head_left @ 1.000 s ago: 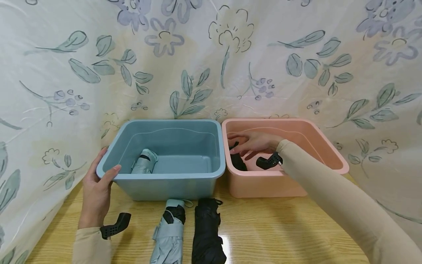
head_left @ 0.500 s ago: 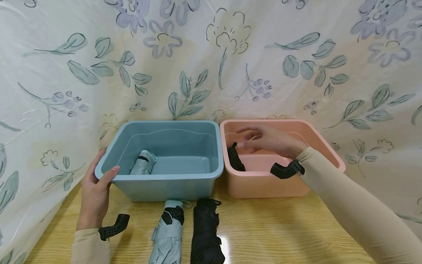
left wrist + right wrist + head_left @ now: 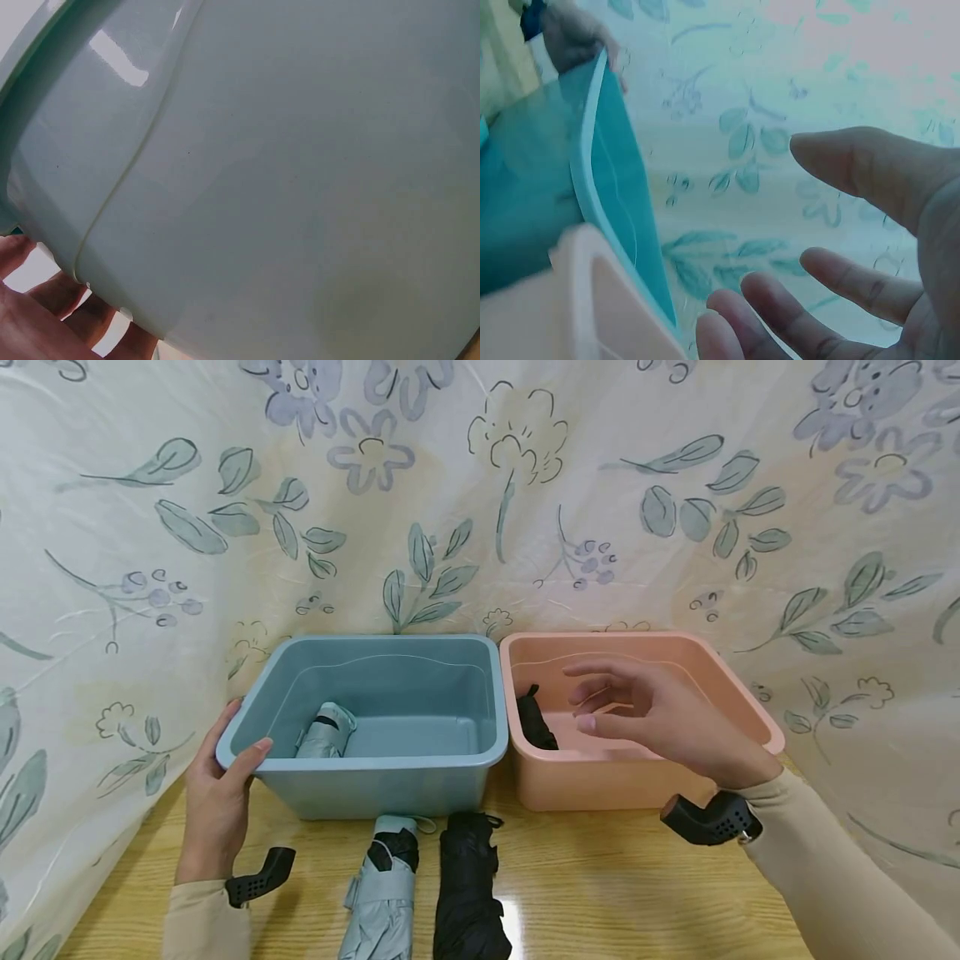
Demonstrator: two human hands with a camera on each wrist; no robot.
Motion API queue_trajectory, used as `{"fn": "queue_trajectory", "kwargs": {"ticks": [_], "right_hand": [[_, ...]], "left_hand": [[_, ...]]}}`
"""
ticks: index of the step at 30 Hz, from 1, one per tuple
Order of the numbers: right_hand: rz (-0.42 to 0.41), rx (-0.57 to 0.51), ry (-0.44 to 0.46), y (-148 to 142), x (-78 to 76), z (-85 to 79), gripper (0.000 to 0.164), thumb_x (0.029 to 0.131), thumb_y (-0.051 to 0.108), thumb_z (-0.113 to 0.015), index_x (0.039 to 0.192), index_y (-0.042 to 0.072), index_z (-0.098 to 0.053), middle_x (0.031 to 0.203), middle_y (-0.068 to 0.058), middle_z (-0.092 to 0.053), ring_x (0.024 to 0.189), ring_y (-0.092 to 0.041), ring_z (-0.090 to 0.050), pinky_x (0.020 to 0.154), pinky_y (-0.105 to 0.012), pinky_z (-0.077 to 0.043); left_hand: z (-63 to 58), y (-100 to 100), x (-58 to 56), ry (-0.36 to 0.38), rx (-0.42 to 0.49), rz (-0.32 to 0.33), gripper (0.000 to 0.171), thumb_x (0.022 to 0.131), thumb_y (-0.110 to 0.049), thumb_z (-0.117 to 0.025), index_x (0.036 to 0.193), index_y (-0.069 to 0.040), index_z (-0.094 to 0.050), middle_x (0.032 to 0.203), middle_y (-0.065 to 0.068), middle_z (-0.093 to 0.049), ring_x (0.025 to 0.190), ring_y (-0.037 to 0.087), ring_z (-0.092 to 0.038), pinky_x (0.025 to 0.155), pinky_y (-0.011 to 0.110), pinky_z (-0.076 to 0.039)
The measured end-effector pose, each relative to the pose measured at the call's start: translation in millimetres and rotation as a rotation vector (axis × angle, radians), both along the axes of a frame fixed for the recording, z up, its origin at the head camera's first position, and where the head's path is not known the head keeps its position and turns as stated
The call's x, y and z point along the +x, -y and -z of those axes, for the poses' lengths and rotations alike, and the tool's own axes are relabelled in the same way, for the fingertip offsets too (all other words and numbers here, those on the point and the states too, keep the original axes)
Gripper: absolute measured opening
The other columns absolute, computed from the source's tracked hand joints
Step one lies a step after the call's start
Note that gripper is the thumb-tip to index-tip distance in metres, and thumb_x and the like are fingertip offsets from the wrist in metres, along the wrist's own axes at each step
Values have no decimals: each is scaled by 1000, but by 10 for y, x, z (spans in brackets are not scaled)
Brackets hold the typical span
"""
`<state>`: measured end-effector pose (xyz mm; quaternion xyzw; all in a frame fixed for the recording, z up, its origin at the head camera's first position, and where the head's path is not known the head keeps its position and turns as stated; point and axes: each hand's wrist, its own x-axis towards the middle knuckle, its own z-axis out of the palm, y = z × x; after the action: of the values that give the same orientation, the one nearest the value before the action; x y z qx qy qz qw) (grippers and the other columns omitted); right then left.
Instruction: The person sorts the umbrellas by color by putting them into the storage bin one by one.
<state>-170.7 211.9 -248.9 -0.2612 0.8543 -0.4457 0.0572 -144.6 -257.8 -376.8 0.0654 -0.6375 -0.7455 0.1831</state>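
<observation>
My left hand (image 3: 217,806) holds the blue bin (image 3: 382,762) at its left front corner, thumb over the rim and fingers along the outer side wall; the left wrist view shows those fingers (image 3: 90,319) against the wall. Inside that bin lies a folded light blue umbrella (image 3: 327,732). Over the front right part of the pink bin (image 3: 600,781) hangs my right hand (image 3: 667,714), its fingers loosely bent and apart, holding nothing. A folded black umbrella (image 3: 535,722) leans at the pink bin's left end, its lower part hidden by the front wall.
On the wooden table (image 3: 637,893), before the bins, lie another light blue folded umbrella (image 3: 384,889) and a larger black one (image 3: 471,889). A flower-printed sheet (image 3: 465,485) rises behind both bins and at the sides. The two bins stand side by side, rims nearly touching.
My right hand has let go of the black umbrella in the pink bin and drawn back to the right and toward me. My left hand stays on the blue bin.
</observation>
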Motion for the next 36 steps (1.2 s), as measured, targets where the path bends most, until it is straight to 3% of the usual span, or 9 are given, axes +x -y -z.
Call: {"fn": "queue_trajectory", "kwargs": {"ticks": [5,10,16,21,26,30,36], "right_hand": [[-77,-92,-37,2,202,110,52,92,9,-76,140,17,-57,116,-8,-64,107,-26,-63,88,-34,-56],[-136,-147,-53,54,371,320,55,90,5,-76,140,15,-56,116,-12,-62,105,-26,-63,89,-33,-55],[-179,-179,-12,170,516,675,53,91,8,-76,139,17,-57,116,-5,-63,103,-21,-63,90,-32,-54],[-201,-194,29,298,538,988,50,92,13,-76,139,19,-58,115,-5,-64,101,-23,-63,88,-34,-54],[-172,-157,140,433,553,1243,52,92,23,-77,140,24,-58,117,-4,-61,103,-26,-62,87,-37,-55],[-165,-146,207,560,561,1411,57,91,26,-78,143,20,-56,120,-8,-59,104,-31,-61,87,-38,-55],[-171,-112,212,758,573,1596,59,90,34,-79,144,21,-57,117,-11,-55,96,-27,-62,81,-34,-56]], "left_hand": [[10,-3,5,-15,1,5,65,102,-11,-61,158,-29,-36,161,7,-25,141,27,-29,111,26,-36],[6,-1,-2,-8,-3,0,65,102,-11,-62,158,-30,-36,162,7,-25,141,27,-29,113,28,-34],[11,1,-7,1,0,-3,65,101,-13,-62,158,-31,-36,162,7,-24,141,26,-29,112,27,-35],[8,1,-8,7,-8,-3,65,101,-14,-62,158,-32,-36,163,6,-24,141,26,-28,113,28,-34],[-4,-6,0,8,-7,-2,65,101,-14,-62,158,-32,-35,163,6,-23,142,27,-28,113,28,-33],[-13,-13,4,9,-9,-5,65,102,-13,-62,158,-31,-35,163,6,-23,142,27,-28,114,30,-32],[-24,-15,0,19,-12,-7,66,102,-14,-62,158,-32,-35,164,5,-23,142,27,-27,116,32,-30]]}}
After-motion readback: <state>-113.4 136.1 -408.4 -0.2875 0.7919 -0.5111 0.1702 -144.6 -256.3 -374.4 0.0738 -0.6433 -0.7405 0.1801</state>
